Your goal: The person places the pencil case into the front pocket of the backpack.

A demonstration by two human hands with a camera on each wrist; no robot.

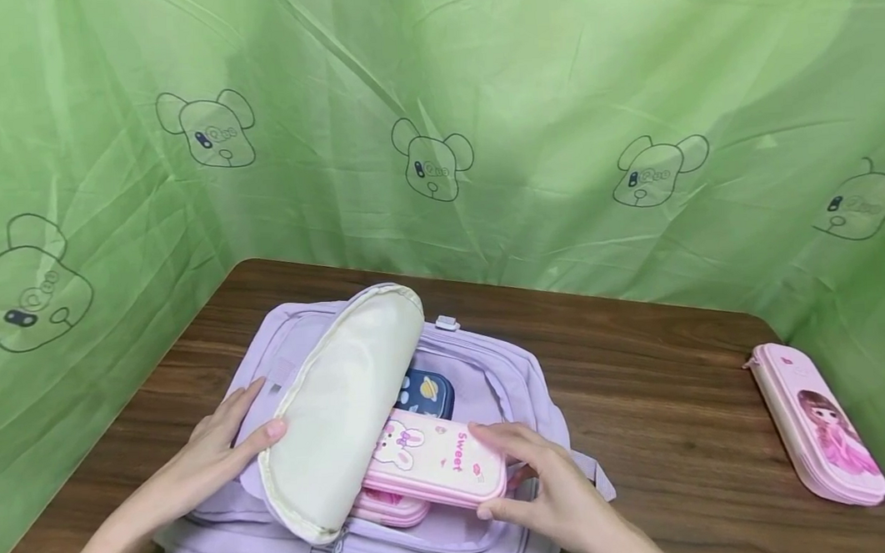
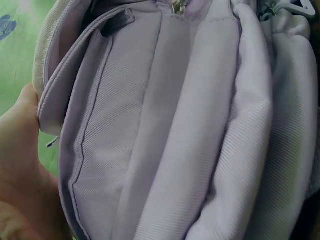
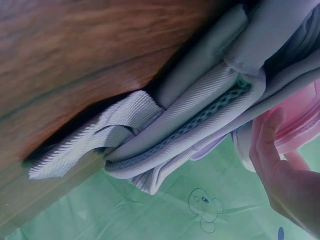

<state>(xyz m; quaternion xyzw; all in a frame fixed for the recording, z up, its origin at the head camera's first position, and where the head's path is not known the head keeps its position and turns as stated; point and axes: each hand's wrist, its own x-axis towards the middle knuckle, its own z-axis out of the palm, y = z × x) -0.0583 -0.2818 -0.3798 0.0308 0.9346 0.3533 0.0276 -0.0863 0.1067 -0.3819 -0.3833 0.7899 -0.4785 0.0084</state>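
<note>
A lilac backpack (image 1: 523, 372) lies on the table, its flap (image 1: 345, 415) folded back to the left with the cream lining showing. My left hand (image 1: 211, 451) holds the flap's left edge, thumb tip over the lining. With thumb and fingers, my right hand (image 1: 554, 484) grips the right end of a pink pencil case (image 1: 441, 464) marked "Sweet" with a white bunny. Its left end is hidden behind the flap. Inside the opening, a navy pencil case (image 1: 429, 394) with planets shows above it, and another pink case (image 1: 390, 509) lies partly under it.
At the table's right edge lies a pink pencil case (image 1: 818, 424) with a doll picture. Green curtains (image 1: 523, 97) with bear drawings stand behind and beside the wooden table (image 1: 657, 365). A strap (image 3: 95, 135) of the backpack reaches over the wood on the right.
</note>
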